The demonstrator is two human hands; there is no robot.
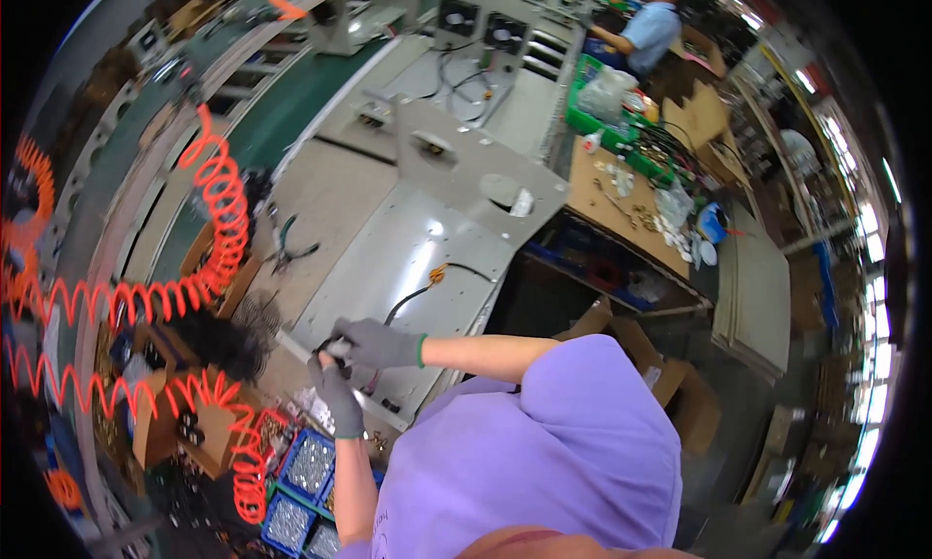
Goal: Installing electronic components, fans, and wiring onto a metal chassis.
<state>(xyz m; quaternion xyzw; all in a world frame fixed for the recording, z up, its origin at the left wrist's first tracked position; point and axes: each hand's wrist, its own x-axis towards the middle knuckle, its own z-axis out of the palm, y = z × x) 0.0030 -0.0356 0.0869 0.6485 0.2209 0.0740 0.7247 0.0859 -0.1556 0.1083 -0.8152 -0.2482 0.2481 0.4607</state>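
My left hand (338, 400) and my right hand (381, 345), both in grey gloves, meet at the near left corner of a light metal sheet housing (383, 268). The fingers of both are closed round a small dark part, mostly hidden by the gloves, so I cannot make out its kind. From close to my right hand a black cable (412, 297) with an orange-yellow tie or ring runs across the housing floor. An upright metal plate (456, 161) with an oval cut-out stands at the housing's far end.
Pliers (291, 256) lie left of the housing. Orange coiled air hoses (218, 205) hang at the left. Blue bins (309, 462) of small metal hardware stand near my left forearm. A side table (621, 210) holds loose parts. Another person (650, 33) works at the far right.
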